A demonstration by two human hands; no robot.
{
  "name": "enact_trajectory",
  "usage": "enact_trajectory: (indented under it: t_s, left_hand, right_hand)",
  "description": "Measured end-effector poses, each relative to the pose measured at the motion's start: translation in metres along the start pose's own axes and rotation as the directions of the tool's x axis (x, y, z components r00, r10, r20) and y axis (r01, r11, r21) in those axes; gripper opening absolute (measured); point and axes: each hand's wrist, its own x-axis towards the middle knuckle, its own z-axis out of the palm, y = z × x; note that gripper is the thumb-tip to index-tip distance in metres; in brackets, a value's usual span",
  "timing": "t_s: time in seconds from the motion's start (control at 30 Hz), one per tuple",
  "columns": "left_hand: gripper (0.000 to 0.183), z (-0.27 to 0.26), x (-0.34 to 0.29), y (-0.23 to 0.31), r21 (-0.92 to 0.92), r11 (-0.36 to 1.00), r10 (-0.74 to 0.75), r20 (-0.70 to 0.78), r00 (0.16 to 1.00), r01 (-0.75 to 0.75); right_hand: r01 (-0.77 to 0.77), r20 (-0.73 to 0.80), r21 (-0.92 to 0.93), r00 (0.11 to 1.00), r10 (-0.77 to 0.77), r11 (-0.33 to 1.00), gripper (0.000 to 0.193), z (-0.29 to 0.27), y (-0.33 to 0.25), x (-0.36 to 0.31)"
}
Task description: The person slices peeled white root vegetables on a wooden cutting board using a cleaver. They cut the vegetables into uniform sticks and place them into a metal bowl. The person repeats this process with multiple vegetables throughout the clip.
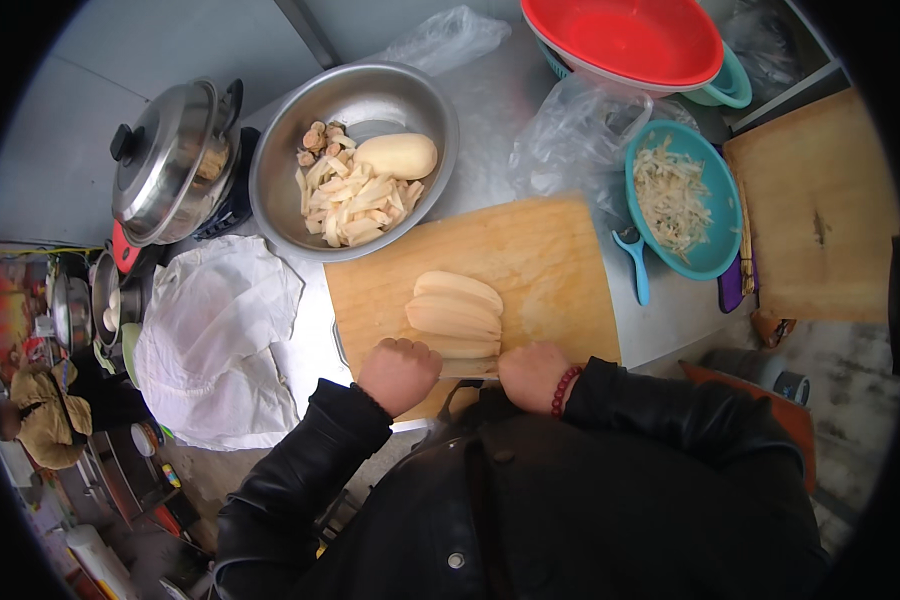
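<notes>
Long pale slices of what looks like peeled lotus root [455,305] lie lengthwise, overlapping, on a wooden cutting board [550,265]. My left hand [400,375] is closed in a fist at the near left end of the slices. Across from it my right hand [536,375], with a dark red bead bracelet at the wrist, is closed at the near right end. A thin, narrow strip shows between the two fists along the nearest slice. What it is, and what the fingers hold, I cannot make out.
Behind the board, a steel bowl [270,190] holds pale cut strips and a whole peeled piece. To the right are a blue peeler [637,268] and a teal basin [727,215] of shreds. A white cloth [215,340] and lidded pot [160,160] sit left; a red basin [620,40] behind.
</notes>
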Motion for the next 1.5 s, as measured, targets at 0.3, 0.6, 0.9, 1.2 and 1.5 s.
enact_trajectory:
  t_s: [0.3, 0.6, 0.9, 1.2, 1.5]
  left_hand:
    - [0.016, 0.002, 0.004, -0.004, -0.01, 1.0, 0.025, -0.037, 0.999, -0.025]
    - [0.023, 0.013, -0.004, -0.011, -0.053, 0.998, 0.015, -0.049, 0.999, -0.018]
    - [0.025, 0.018, 0.001, -0.019, -0.07, 0.996, 0.057, -0.01, 0.998, -0.058]
    - [0.037, 0.031, 0.012, -0.012, -0.03, 0.999, -0.022, -0.03, 0.999, 0.021]
    - [0.061, 0.074, -0.037, 0.023, -0.091, 0.991, -0.136, -0.62, 0.773, 0.101]
  right_hand:
    - [-0.031, 0.028, 0.005, 0.999, 0.031, 0.999, 0.021, -0.008, 0.0, 0.001]
    - [0.037, 0.02, -0.025, 0.999, -0.036, 0.999, 0.019, -0.012, -0.007, 0.008]
    - [0.021, 0.006, -0.022, 1.0, -0.021, 1.0, 0.021, -0.005, -0.003, 0.009]
    - [0.024, -0.049, -0.059, 0.998, -0.027, 0.998, 0.02, 0.021, 0.014, 0.022]
    - [-0.042, -0.068, -0.036, 0.997, 0.039, 0.998, 0.019, 0.027, 0.017, 0.025]
